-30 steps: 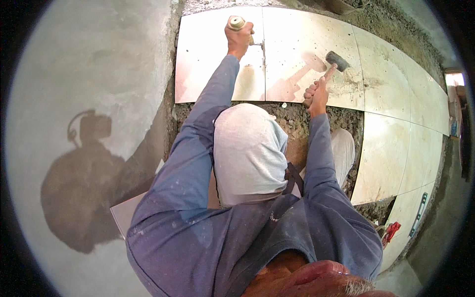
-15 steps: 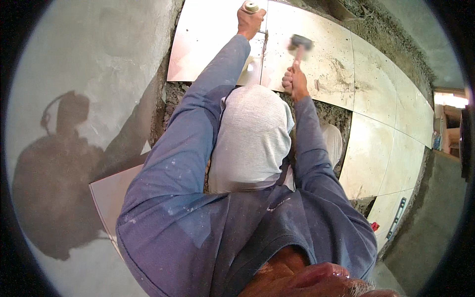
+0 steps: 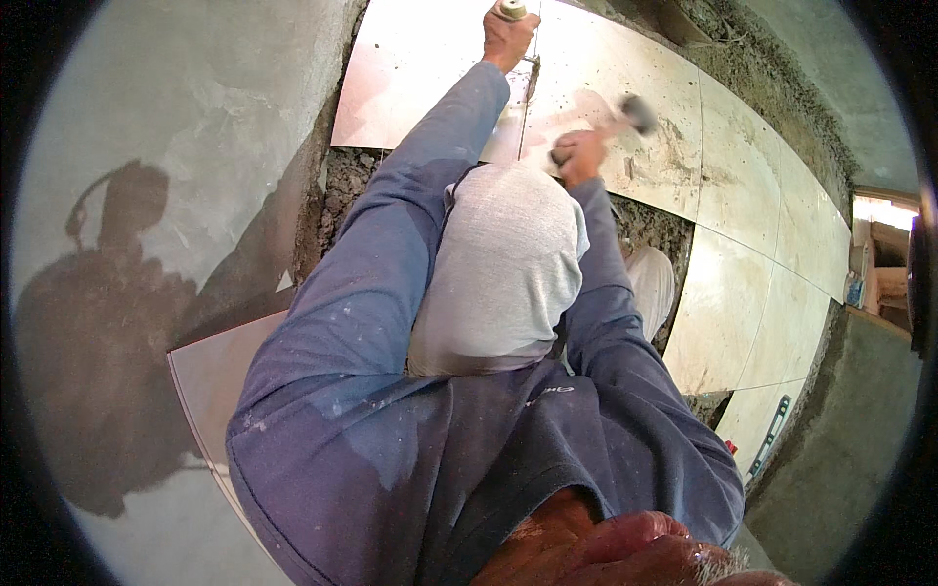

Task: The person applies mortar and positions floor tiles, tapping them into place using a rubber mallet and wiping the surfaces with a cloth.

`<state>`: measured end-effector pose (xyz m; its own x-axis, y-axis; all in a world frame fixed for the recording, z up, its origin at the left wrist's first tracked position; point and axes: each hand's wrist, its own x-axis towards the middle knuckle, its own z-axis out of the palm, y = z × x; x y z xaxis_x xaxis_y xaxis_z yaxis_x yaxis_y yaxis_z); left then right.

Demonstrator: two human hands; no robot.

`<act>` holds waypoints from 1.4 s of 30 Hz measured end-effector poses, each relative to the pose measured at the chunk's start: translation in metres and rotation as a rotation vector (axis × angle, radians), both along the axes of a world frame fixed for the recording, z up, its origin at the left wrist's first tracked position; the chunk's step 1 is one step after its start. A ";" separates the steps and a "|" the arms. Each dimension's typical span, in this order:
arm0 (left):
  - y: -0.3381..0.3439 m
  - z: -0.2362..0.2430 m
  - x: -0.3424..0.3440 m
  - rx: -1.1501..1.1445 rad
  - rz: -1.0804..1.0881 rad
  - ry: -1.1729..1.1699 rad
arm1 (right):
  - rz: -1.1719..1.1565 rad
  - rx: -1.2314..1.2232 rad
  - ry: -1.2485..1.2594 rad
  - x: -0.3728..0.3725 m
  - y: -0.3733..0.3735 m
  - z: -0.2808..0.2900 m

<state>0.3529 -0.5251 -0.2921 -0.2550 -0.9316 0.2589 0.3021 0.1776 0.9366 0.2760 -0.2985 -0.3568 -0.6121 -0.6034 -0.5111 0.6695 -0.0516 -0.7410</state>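
My left hand (image 3: 506,35) is at the top of the view, closed around a small round pale object (image 3: 510,10) that rests at the joint between two large glossy floor tiles (image 3: 410,78). My right hand (image 3: 578,156) grips the handle of a rubber mallet (image 3: 633,112), blurred by motion, its dark head just above the right tile (image 3: 635,68). Both blue sleeves reach forward past my grey-trousered knee (image 3: 503,269).
Rough mortar bed (image 3: 337,186) lies between the tiles and a smooth grey screed (image 3: 176,117) at left. More laid tiles (image 3: 743,293) run down the right. A loose tile (image 3: 210,376) lies lower left. A spirit level (image 3: 770,435) rests lower right.
The mallet rose toward the tile joint half a second ago and has now swung down to the right, blurred. My left hand stayed on the round object at the joint.
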 end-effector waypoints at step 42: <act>-0.005 -0.025 -0.007 -0.027 0.129 -0.143 | -0.049 -0.029 0.012 0.010 0.014 -0.002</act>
<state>0.3463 -0.5302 -0.3176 -0.1699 -0.9522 0.2539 0.1393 0.2318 0.9627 0.2863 -0.2845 -0.3592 -0.6473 -0.5870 -0.4862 0.6565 -0.1053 -0.7470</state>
